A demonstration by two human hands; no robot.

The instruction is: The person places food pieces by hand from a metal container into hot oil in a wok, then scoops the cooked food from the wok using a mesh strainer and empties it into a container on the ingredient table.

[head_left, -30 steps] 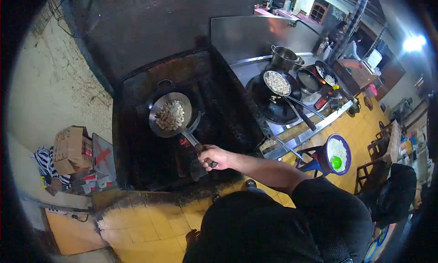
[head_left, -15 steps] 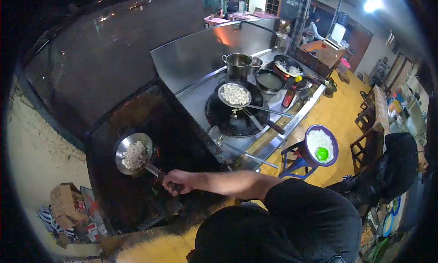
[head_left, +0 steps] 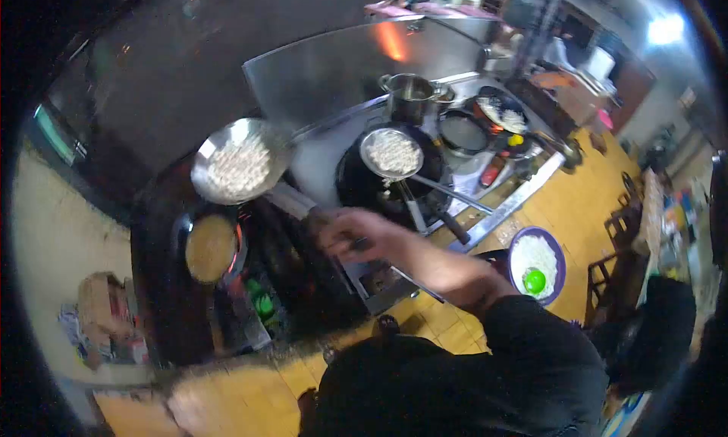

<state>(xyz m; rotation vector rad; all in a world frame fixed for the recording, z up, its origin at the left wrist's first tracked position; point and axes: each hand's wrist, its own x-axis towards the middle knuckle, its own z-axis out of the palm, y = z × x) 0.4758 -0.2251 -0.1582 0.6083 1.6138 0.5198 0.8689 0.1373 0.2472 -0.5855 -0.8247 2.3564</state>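
My right hand (head_left: 353, 236) is closed round the handle of a long-handled metal strainer (head_left: 277, 145). A heap of pale, chopped food (head_left: 239, 168) fills the strainer, which is raised above the dark stove. Below it sits a pan (head_left: 244, 247) of brownish liquid (head_left: 211, 247), with an orange glow at its right edge. To the right, a second strainer (head_left: 365, 155) with similar pale pieces rests over a large black wok (head_left: 353, 179). I cannot make out my left hand.
A steel pot (head_left: 409, 107), a dark pan (head_left: 464, 134) and a wok (head_left: 489, 96) with white food stand farther back on the counter. A purple basin (head_left: 561, 266) holds white food and a green bowl (head_left: 535, 281). A dark-clothed figure (head_left: 660, 323) is at right.
My right hand has lifted the strainer up and away from the stove, uncovering the pan of brownish liquid. The view has shifted slightly.
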